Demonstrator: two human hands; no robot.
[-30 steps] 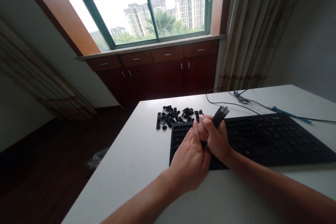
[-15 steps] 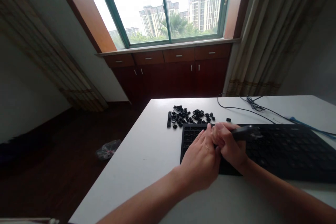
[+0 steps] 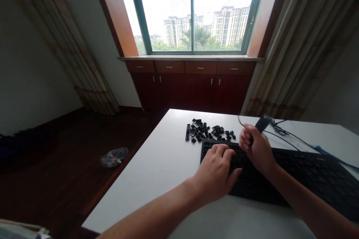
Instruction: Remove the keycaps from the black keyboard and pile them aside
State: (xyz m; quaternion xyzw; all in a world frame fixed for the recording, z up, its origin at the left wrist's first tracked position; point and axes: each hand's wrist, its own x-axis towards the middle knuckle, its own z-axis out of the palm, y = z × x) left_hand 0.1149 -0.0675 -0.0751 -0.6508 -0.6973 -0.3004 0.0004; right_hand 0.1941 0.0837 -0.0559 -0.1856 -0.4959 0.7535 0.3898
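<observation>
A black keyboard [image 3: 303, 173] lies on the white table [image 3: 165, 171]. My left hand [image 3: 217, 173] rests on the keyboard's left end, fingers curled down onto the key area, holding nothing that I can see. My right hand [image 3: 256, 147] is raised just above the keyboard and grips a black tool [image 3: 262, 123] whose end sticks up past my fingers. A heap of loose black keycaps [image 3: 209, 132] sits on the table just beyond the keyboard's far left corner.
A black cable [image 3: 280, 130] loops across the table behind the keyboard, and a blue tool [image 3: 333, 155] lies at the right. Beyond the table are a dark cabinet [image 3: 193, 86] under the window, curtains, and a plastic bag [image 3: 113, 157] on the floor.
My hands have come apart: the left one dropped onto the keyboard's left end, the right one lifted with the black tool now pointing up. The camera view has turned left and down.
</observation>
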